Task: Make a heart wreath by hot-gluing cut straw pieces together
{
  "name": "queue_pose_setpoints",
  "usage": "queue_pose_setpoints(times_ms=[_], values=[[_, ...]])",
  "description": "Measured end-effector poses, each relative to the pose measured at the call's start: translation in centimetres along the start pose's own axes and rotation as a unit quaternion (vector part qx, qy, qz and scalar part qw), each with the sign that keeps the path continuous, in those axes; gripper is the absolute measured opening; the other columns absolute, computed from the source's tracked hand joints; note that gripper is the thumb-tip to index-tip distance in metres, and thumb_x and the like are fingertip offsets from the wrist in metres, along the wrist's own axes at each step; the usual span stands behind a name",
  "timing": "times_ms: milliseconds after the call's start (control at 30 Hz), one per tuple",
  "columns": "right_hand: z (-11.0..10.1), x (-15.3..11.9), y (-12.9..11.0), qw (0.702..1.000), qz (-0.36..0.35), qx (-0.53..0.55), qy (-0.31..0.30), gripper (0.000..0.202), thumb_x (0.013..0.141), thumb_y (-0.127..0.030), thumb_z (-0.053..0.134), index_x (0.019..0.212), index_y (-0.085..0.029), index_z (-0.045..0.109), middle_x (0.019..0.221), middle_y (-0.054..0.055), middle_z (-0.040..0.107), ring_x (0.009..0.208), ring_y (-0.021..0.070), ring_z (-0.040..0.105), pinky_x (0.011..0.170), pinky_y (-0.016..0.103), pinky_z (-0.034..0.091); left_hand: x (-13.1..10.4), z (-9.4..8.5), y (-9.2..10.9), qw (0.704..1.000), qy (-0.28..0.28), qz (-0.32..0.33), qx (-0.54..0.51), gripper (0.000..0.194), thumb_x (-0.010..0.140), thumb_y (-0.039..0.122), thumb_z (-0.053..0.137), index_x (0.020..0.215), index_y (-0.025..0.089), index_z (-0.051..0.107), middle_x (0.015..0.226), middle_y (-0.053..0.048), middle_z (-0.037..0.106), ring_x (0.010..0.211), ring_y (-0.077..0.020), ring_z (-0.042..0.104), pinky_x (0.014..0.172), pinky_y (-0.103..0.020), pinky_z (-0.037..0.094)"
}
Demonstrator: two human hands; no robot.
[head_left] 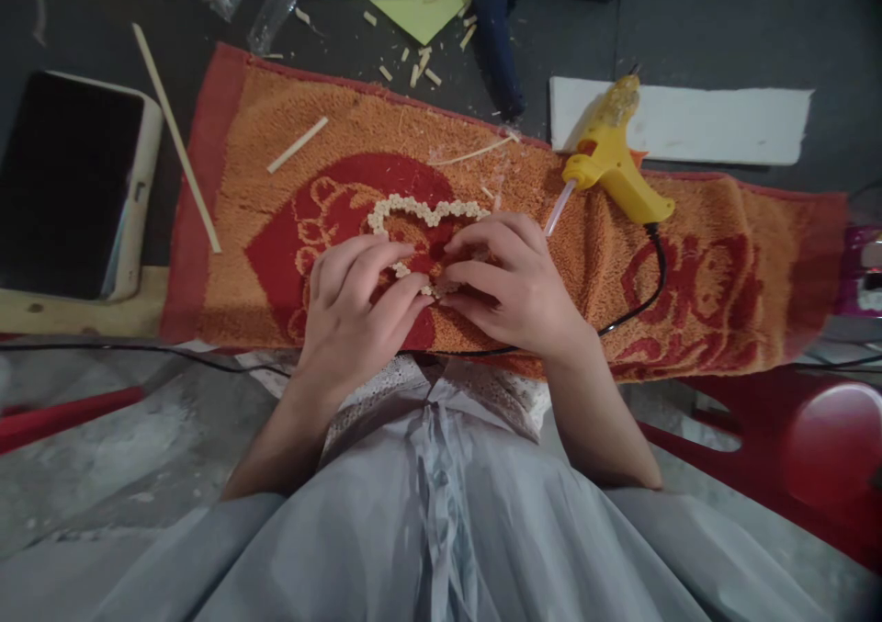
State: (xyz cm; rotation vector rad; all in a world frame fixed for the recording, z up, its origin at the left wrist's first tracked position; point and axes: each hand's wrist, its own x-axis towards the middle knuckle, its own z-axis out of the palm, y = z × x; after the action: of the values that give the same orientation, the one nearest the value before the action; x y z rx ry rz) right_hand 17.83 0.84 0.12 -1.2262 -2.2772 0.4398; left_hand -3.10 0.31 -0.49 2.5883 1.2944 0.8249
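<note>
1. Pressure looks the likeliest trouble: the heart-shaped outline (433, 213) is built of tiny pale pieces, and a hard squeeze at its near tip could crack a joint or skew the curve.
2. Loop pile on the orange towel (730, 209), under the heart mid-towel, might catch an edge as it is turned.
3. Cord (661, 277) from the yellow glue gun (616, 158) runs near the right wrist; a sideways sweep of that forearm could drag the gun, and if it is hot, a touch might burn.
4. Left hand (358, 296) comes in from the near left, knuckles up, fingers curled narrow, thumb and forefinger holding the heart's near tip.
5. Right hand (516, 277) mirrors it, fingers bent inward, holding the right side; how firmly, I cannot tell.
</note>
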Motion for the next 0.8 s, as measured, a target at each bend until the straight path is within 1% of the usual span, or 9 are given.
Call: queue_pose_setpoints(times_ms=[167,267,367,433,500,633,733,800], values=[[0.0,0.1,0.0,1.000,0.007,0.004,0.000,0.010,0.090,-0.030,0.059,0.094,-0.026,0.067,0.109,0.006,0.063,0.110,0.0251,0.051,0.093,0.046,0.038,-0.4,0.0,-0.2,1.000,0.007,-0.012,-0.007,0.022,0.083,0.022,0.067,0.104,0.027,0.067,0.117,-0.005,0.066,0.115,-0.0267,0.058,0.101,-0.048,0.046],[-0.1,0.1,0.1,1.000,0.002,0.008,0.004,0.010,0.090,-0.029,0.059,0.094,-0.025,0.068,0.110,0.006,0.064,0.110,0.0251,0.051,0.094,0.046,0.038,-0.8,-0.2,-0.3,0.999,0.036,-0.002,-0.021,0.025,0.082,0.024,0.069,0.106,0.029,0.066,0.113,-0.004,0.068,0.111,-0.0250,0.060,0.098,-0.046,0.049],[-0.1,0.1,0.1,1.000,0.002,0.009,-0.002,0.010,0.090,-0.028,0.060,0.093,-0.026,0.068,0.110,0.006,0.063,0.110,0.0248,0.051,0.094,0.045,0.038,-1.2,-0.3,-0.2,0.997,0.070,0.015,-0.022,0.022,0.081,0.021,0.070,0.102,0.029,0.068,0.096,-0.002,0.070,0.096,-0.0202,0.063,0.088,-0.039,0.052],[-0.2,0.1,0.1,1.000,0.003,0.007,-0.009,0.010,0.089,-0.027,0.060,0.093,-0.026,0.069,0.110,0.005,0.063,0.110,0.0248,0.051,0.094,0.046,0.038,-1.3,-0.3,-0.2,0.997,0.077,0.028,-0.005,0.021,0.081,0.019,0.070,0.099,0.029,0.069,0.083,0.001,0.069,0.083,-0.0165,0.063,0.079,-0.035,0.053],[-0.2,0.1,0.2,1.000,0.005,0.004,-0.012,0.011,0.089,-0.027,0.060,0.092,-0.027,0.070,0.111,0.005,0.063,0.110,0.0248,0.051,0.094,0.045,0.038,-1.3,-0.2,-0.2,0.996,0.080,0.049,0.009,0.021,0.082,0.016,0.069,0.099,0.028,0.069,0.076,0.002,0.067,0.075,-0.0142,0.062,0.073,-0.032,0.052],[-0.2,0.1,0.2,1.000,0.002,0.003,-0.014,0.011,0.089,-0.028,0.060,0.092,-0.027,0.071,0.111,0.005,0.063,0.110,0.0246,0.051,0.094,0.045,0.038,-1.2,0.0,-0.4,0.992,0.090,0.082,0.024,0.022,0.080,0.014,0.070,0.099,0.025,0.068,0.074,0.003,0.067,0.069,-0.0127,0.060,0.068,-0.029,0.052],[-0.2,0.1,0.3,1.000,-0.005,0.002,-0.011,0.012,0.089,-0.027,0.060,0.093,-0.027,0.071,0.111,0.006,0.063,0.110,0.0246,0.052,0.094,0.045,0.038,-1.2,0.1,-0.5,0.992,0.094,0.087,0.022,0.025,0.078,0.013,0.072,0.100,0.023,0.067,0.075,0.003,0.067,0.068,-0.0125,0.059,0.067,-0.028,0.052],[-0.3,0.1,0.4,1.000,-0.007,0.001,-0.014,0.012,0.089,-0.027,0.060,0.094,-0.027,0.071,0.112,0.005,0.062,0.111,0.0248,0.052,0.095,0.046,0.038,-1.3,0.1,-0.4,0.992,0.089,0.084,0.018,0.025,0.080,0.014,0.070,0.102,0.024,0.068,0.076,0.003,0.067,0.068,-0.0122,0.059,0.066,-0.028,0.052]])
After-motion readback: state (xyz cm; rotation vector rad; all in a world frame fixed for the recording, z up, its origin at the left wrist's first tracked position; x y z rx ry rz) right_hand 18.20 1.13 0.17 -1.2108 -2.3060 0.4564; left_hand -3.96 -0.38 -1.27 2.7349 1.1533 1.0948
